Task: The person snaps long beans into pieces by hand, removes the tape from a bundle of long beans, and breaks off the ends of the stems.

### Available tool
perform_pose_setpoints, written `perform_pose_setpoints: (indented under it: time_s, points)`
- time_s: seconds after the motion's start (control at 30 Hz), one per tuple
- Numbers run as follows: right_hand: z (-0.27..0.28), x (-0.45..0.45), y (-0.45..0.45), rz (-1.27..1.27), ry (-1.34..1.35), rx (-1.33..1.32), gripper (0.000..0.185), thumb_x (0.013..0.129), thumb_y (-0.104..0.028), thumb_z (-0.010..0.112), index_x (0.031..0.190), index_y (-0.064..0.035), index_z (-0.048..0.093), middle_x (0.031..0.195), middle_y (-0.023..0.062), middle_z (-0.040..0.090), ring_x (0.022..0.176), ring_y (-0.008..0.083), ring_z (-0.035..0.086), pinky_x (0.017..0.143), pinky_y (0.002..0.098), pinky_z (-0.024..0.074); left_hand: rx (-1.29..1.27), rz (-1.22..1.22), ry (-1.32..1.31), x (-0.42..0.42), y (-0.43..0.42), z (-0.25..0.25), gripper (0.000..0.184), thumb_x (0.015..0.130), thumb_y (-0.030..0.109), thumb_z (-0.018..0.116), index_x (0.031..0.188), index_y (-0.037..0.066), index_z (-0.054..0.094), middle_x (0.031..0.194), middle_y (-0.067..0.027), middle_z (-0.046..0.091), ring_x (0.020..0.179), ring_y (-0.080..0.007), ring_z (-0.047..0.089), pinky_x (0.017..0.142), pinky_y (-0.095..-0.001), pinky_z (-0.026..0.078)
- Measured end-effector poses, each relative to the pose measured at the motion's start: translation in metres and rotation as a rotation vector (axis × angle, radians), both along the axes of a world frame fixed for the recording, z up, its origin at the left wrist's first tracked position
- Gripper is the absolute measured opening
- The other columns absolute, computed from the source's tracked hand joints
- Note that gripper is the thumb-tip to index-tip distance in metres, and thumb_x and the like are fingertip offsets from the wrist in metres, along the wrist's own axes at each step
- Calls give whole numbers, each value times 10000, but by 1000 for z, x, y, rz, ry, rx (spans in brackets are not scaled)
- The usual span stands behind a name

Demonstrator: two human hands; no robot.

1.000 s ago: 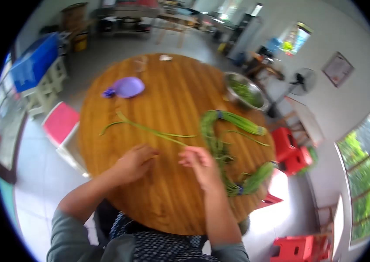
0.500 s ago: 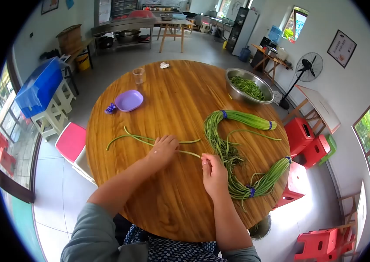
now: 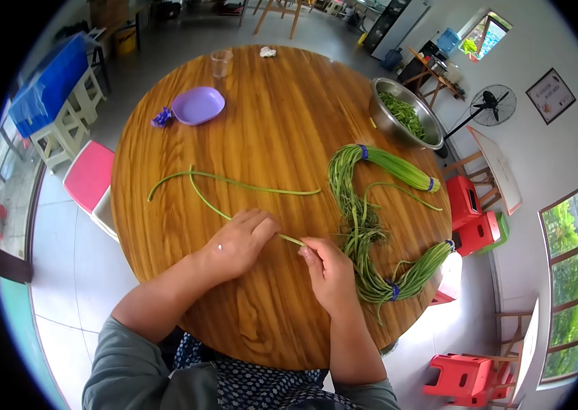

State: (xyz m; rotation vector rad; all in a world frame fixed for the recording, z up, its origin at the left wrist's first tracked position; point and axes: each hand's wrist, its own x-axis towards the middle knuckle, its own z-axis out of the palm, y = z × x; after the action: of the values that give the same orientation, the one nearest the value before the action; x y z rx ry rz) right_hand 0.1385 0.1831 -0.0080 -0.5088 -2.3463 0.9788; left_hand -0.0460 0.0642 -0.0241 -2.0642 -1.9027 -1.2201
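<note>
A long green bean (image 3: pixel 205 198) runs across the table, passes under my left hand (image 3: pixel 244 236) and reaches my right hand (image 3: pixel 328 266). My left hand is closed round its middle stretch. The thumb and fingers of my right hand pinch its right end, a short way from the left. Another long bean (image 3: pixel 248 184) lies loose on the wood, beyond my hands. To the right, two bundles of long beans, an upper bundle (image 3: pixel 398 169) and a lower bundle (image 3: pixel 415 277), are tied with blue bands, their thin ends tangled together. One stray bean (image 3: pixel 405 191) curves between them.
On the round wooden table (image 3: pixel 282 130) stand a steel bowl (image 3: pixel 379 126) of cut bean pieces, a purple dish (image 3: pixel 198 106), a heap of blue bands (image 3: pixel 162 118), a clear cup (image 3: pixel 220 63) and a crumpled white tissue (image 3: pixel 268 52). Red stools (image 3: pixel 463 379) stand to the right.
The view has tipped downward. My hands have come closer together along the bean. The other bean, earlier beside my left hand, now lies apart from it.
</note>
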Motion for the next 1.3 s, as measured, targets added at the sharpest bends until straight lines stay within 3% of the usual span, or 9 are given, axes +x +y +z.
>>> perform_pose_setpoints:
  time_s: [0.3,0.4,0.57,0.97,1.03,1.1,1.2,1.27,1.3]
  points:
    - [6,-2,-7,-26,-15,-142,159,974,-72,607,1111,10,612,990,94,655,873,167,643,769,258,502,40,-11,-118,7,-3,2,146,793,14,698,926,35,643,833,-120,644,801,-319,635,716,-411,492]
    - [-5,1,-4,26,57,-191,128,954,-66,629,1069,-13,609,918,76,651,763,135,611,666,249,478,73,-32,-118,8,-3,3,161,764,-8,701,909,36,646,821,-113,647,776,-314,638,693,-405,494]
    - [-9,5,6,21,115,-634,147,1007,-143,583,1082,-17,579,896,28,607,754,69,550,664,215,445,74,-68,-107,11,-2,5,174,752,22,702,912,44,638,838,-100,641,802,-298,638,721,-397,502]
    - [-11,9,10,205,-104,-393,116,976,-124,630,1035,-26,607,810,32,599,698,122,534,643,255,446,11,-169,-308,9,0,0,112,842,8,693,941,33,647,829,-123,650,769,-304,641,693,-379,501]
    - [-21,2,-3,419,437,-1321,126,984,-139,613,1072,-51,593,810,63,591,693,151,508,635,256,410,-58,-203,-553,15,-1,4,91,867,25,689,947,29,644,844,-130,650,776,-293,643,696,-366,502]
    - [-24,-2,-4,414,486,-1337,134,989,-151,603,1085,-60,585,806,71,582,694,154,494,633,256,395,-120,-260,-880,18,3,6,64,930,67,659,962,19,631,875,-139,649,790,-259,644,698,-334,502]
    - [-16,-1,-1,347,493,-1228,124,995,-139,597,1084,-53,587,819,73,593,706,136,508,643,249,413,-65,-192,-631,15,1,6,64,929,67,654,964,21,626,867,-143,643,791,-277,641,688,-350,502]
    - [-12,4,4,135,227,-641,117,989,-102,604,1088,-41,594,856,70,617,732,109,536,663,237,442,-82,-161,-595,13,0,6,77,934,84,649,957,16,620,868,-148,644,796,-300,641,682,-367,501]
    - [-8,6,2,106,150,-657,116,981,-80,611,1071,-8,612,859,60,638,720,93,558,665,232,471,-47,-128,-568,12,0,5,64,891,53,655,934,23,619,845,-149,638,781,-325,637,674,-389,504]
